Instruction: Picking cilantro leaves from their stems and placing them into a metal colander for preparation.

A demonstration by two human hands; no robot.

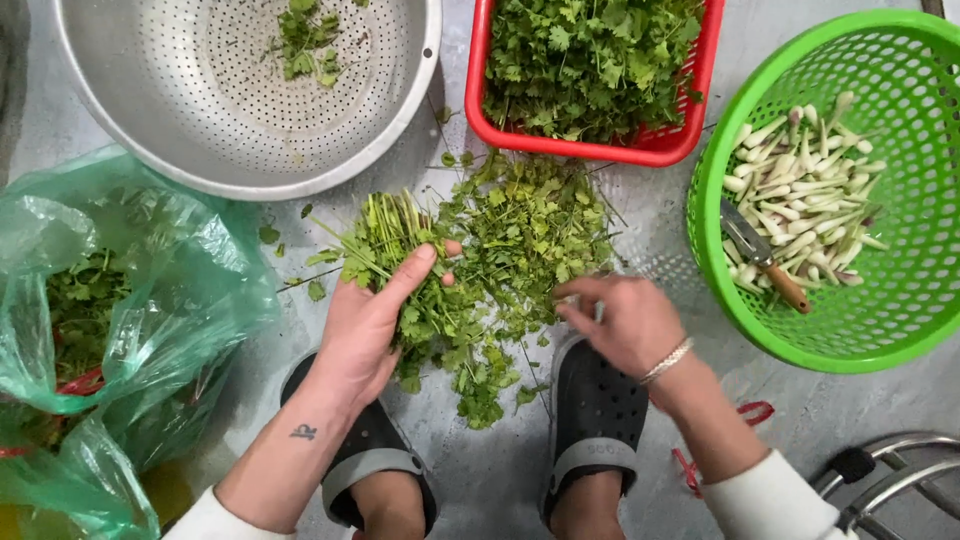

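My left hand (368, 318) grips a bunch of green coriander (385, 240), stems pointing up and away from me. My right hand (620, 320) rests on the floor with its fingers pinched at the edge of a loose pile of coriander leaves (525, 235); what it pinches is too small to tell. The pile lies on the grey floor between both hands, just in front of my two dark clogs (597, 415).
A metal colander (420, 70) with a few leaves sits at top left. A red basket (478, 80) full of coriander is at top centre. A green basket (715, 290) at right holds white stems and a knife (765, 258). A green plastic bag (150, 300) of greens lies at left.
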